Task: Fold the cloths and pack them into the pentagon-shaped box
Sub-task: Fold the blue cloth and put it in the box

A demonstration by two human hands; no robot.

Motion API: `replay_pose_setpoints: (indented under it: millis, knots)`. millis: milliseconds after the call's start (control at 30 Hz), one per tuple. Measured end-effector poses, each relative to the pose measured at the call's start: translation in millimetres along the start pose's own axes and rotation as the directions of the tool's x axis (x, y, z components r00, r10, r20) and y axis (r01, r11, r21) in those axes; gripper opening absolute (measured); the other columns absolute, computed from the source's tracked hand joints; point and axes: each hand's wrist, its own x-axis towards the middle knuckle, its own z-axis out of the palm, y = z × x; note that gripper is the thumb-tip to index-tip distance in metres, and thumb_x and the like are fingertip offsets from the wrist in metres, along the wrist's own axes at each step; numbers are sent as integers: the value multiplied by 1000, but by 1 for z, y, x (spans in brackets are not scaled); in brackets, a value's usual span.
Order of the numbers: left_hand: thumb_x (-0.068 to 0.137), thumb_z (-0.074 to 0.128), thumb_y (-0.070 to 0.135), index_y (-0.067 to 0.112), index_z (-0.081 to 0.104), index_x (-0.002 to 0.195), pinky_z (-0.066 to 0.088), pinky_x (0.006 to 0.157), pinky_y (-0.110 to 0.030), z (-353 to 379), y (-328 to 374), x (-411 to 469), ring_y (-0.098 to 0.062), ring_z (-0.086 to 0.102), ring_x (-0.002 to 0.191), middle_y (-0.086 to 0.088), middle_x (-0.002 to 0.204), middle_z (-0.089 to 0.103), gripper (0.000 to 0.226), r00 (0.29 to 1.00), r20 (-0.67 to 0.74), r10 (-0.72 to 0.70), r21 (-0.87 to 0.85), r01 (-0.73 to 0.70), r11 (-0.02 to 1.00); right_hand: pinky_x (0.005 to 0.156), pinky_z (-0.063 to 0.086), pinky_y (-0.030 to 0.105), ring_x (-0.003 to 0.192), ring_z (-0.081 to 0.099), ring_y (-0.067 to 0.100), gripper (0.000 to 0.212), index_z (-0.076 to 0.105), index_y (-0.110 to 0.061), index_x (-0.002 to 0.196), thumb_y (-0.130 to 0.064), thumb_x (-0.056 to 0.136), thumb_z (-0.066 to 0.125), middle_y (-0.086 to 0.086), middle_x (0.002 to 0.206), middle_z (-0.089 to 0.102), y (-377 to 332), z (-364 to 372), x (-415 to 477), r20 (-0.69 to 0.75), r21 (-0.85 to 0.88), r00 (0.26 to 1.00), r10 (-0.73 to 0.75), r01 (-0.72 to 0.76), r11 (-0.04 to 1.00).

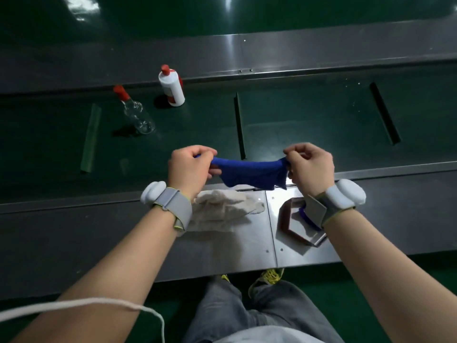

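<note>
A blue cloth [249, 172] hangs stretched in the air between my hands, above the metal ledge. My left hand [189, 170] pinches its left end and my right hand [310, 167] pinches its right end. Below them a crumpled white cloth [222, 210] lies on the steel ledge, partly hidden by my left wrist. The brown pentagon-shaped box [286, 222] stands on the ledge at the right, under my right wrist, with something blue [305, 216] inside it, mostly hidden.
On the green conveyor belt [309, 120] stand a white bottle with a red cap [171, 86] and a clear bottle with a red cap [134, 111], far left. Black cleats cross the belt. A steel ledge [74, 238] runs along the near edge.
</note>
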Motion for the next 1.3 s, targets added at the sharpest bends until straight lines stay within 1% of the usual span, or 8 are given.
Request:
replay_pose_setpoints:
  millis: [200,400,567,700,900,1100,1200,1300]
  knots:
    - [82,50,4,15,70,70,45,38,-16,-1,-24,-5,-19,69,51,-5,63,70,25,999,31,-30,-26,30,999,36,37,18,31,46,8,13,72,-13,75,-12,80,60,1,51,57,19,7,-2,14,68,993,121,-122,990]
    - [88,56,8,27,70,78,55,58,-28,14,-154,-40,-18,72,64,-3,85,73,25,962,147,-231,163,207,965,38,40,19,34,48,8,14,73,-15,75,-18,85,62,-1,54,62,137,31,-33,143,-156,919,367,-345,925]
    - [93,51,3,4,67,107,46,49,-11,22,-281,-92,-27,67,77,-19,114,67,21,733,289,-616,374,506,778,32,38,12,31,47,2,17,65,0,70,-1,87,64,7,57,55,252,49,-88,228,-289,694,683,-621,728]
    - [94,52,7,9,67,101,47,47,-9,21,-327,-111,-26,68,85,-12,115,65,17,593,301,-747,471,589,657,33,39,13,30,48,4,11,65,-4,75,-4,86,66,7,62,57,302,45,-104,237,-399,547,803,-699,594]
    - [93,49,1,3,65,99,40,37,-12,39,-324,-79,-3,64,45,-17,92,69,18,659,249,-710,391,602,696,33,39,16,32,46,10,14,67,-5,71,-10,84,69,9,56,58,305,54,-75,189,-291,592,784,-728,620]
    - [82,66,21,12,49,121,38,65,-22,53,-324,-49,-18,57,80,-7,98,62,44,819,-92,-566,369,556,745,54,56,36,59,64,23,24,59,-22,107,-28,84,65,11,82,71,309,66,-49,222,-155,648,728,-714,683]
    - [74,75,30,3,44,116,41,76,-28,59,-337,-52,-27,57,94,-14,113,57,59,755,-181,-631,429,637,640,78,57,46,74,68,24,21,66,-21,84,-40,78,58,4,81,73,315,69,-56,212,-441,721,659,-531,723]
    - [65,81,43,-1,34,131,41,101,-46,65,-348,-55,-39,50,120,-22,135,47,92,671,-200,-714,470,705,531,73,58,41,68,68,18,26,68,-21,72,-41,81,52,-2,68,72,310,79,-72,321,-473,750,578,-402,784]
